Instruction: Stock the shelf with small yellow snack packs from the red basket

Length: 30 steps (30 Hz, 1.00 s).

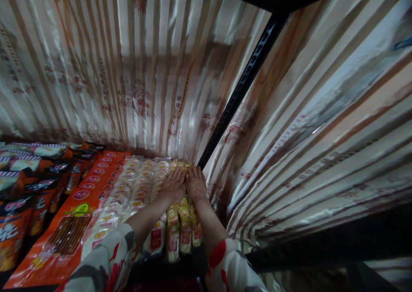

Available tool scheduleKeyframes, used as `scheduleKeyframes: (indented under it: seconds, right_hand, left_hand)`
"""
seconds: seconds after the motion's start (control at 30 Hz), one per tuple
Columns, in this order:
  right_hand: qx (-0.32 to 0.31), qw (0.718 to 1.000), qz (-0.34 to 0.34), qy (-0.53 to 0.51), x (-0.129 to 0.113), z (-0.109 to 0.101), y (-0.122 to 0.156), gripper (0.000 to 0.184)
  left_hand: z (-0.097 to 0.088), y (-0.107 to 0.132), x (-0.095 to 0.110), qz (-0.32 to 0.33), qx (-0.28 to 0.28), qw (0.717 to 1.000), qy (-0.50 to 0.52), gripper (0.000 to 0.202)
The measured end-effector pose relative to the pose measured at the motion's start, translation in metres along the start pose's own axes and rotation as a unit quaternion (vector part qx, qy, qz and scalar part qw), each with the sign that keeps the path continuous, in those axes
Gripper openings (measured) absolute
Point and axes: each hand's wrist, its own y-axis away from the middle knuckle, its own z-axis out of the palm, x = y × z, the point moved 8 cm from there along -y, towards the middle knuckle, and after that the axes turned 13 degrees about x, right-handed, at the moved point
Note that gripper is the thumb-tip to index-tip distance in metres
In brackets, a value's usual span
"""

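My left hand (175, 185) lies flat, fingers stretched forward, on rows of wrapped snack packets near the back of the shelf. Right beside it, my right hand (195, 184) rests with fingers extended on the far-right rows, close to the black post. Below my hands, yellow-wrapped snack packets (185, 227) stand in narrow rows that run to the shelf's front. To their left are rows of white-wrapped round snack packets (140, 184), partly covered by my left forearm. The packets directly under my palms are hidden.
Orange snack bags (80, 197) with a clear window overlap in a row on the left. Darker orange snack bags (38, 197) stand farther left. A black perforated post (241, 90) rises at the shelf's right corner. Striped, printed curtains (144, 68) hang behind and to the right.
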Motion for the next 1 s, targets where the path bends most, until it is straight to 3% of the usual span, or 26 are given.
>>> scheduleKeyframes:
  seconds: [0.23,0.43,0.73,1.0]
  right_hand:
    - [-0.087,0.996,0.009,0.015,-0.006,0.001,0.004,0.046]
    - [-0.083,0.996,-0.002,0.017,-0.018,-0.009,-0.011,0.048]
    - [-0.113,0.994,-0.010,-0.003,-0.022,0.002,-0.006,0.050]
    - [-0.107,0.994,0.011,0.005,-0.022,-0.002,-0.021,0.053]
  left_hand:
    - [0.000,0.006,0.003,0.029,-0.034,0.998,-0.054,0.054]
    - [-0.009,-0.003,-0.005,0.044,0.029,0.995,-0.088,0.051]
    - [0.009,-0.003,-0.014,0.036,0.020,0.995,-0.092,0.049]
    - [0.005,-0.018,-0.020,0.060,0.075,0.991,-0.093,0.048]
